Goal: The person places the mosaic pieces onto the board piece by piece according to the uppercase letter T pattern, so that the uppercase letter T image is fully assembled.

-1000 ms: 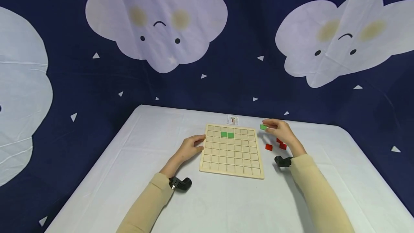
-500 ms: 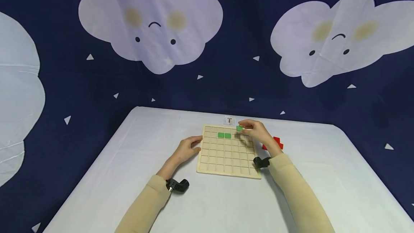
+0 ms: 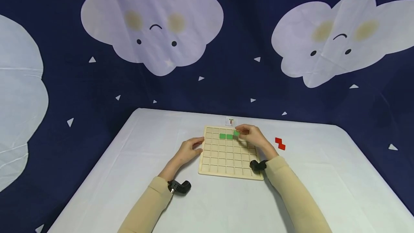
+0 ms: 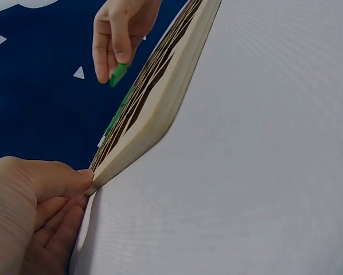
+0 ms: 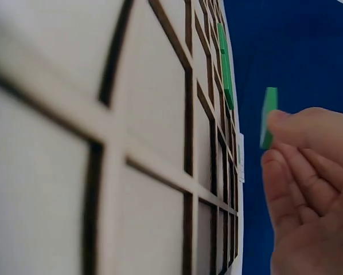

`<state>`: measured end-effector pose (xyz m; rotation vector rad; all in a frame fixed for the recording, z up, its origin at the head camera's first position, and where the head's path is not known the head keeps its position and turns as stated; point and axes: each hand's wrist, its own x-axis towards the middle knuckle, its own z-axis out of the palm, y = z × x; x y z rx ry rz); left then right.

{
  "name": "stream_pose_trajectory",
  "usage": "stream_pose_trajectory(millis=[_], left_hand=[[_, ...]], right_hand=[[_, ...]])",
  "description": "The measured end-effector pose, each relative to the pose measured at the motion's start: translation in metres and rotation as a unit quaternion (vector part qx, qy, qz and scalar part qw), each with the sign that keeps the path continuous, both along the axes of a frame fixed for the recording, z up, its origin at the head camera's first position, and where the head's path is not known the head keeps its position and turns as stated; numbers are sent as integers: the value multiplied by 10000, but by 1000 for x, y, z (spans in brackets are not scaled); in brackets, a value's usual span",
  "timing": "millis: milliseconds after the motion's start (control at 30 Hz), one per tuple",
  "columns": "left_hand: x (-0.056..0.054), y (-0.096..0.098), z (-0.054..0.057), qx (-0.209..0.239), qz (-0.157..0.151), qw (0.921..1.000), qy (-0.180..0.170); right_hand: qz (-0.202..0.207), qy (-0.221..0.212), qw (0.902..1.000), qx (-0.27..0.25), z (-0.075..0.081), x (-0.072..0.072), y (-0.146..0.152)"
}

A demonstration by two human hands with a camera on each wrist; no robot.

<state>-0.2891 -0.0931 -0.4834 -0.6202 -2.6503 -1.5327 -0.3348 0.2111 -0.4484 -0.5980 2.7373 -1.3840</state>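
A wooden grid board (image 3: 215,156) lies on the white table, with two green square tiles (image 3: 222,136) side by side in an upper row. At the board's left edge is my left hand (image 3: 185,151), thumb and fingertips touching the rim; the left wrist view shows its thumb (image 4: 65,179) against the wood. My right hand (image 3: 253,136) pinches a third green tile (image 5: 269,117) between thumb and fingers, just right of the two placed tiles. In the right wrist view, that tile stands on edge, apart from the grid's surface.
Two red tiles (image 3: 282,147) lie corner to corner on the table (image 3: 323,175), right of the board. A small card (image 3: 231,122) printed with a grid pattern lies beyond the board's far edge. Dark blue cloth (image 3: 239,85) with clouds hangs behind the table.
My right hand has carried the green tile leftward from beside the board to over it, then lower, near the two tiles. One red tile is now out of sight behind the right arm.
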Motion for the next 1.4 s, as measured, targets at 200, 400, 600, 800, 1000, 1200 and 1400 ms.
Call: stream_pose_trajectory(millis=[200,400,600,800,1000,1200,1400], left_hand=[[2,0,2,-43,22,10000,6],[0,1,2,-109,9,9999,62],[0,2,2,-140,22,9999,77],[1,3,2,-124,42,9999,26],[1,4,1,-153,59,9999,-25],[0,4,2,-178,39,9998,61],[0,1,2,-156,54,9999,49]], right_hand=[[-20,35,10000,42,-8,0,0],[62,118,9997,197,-8,1,1],[88,165,9993,328,-9,3,1],[45,196,9991,362,-12,2,1],[-174,-51,9995,-257,-1,4,4],[-351,-179,9959,-817,19,13,24],[-508,-158,9952,-820,27,28,55]])
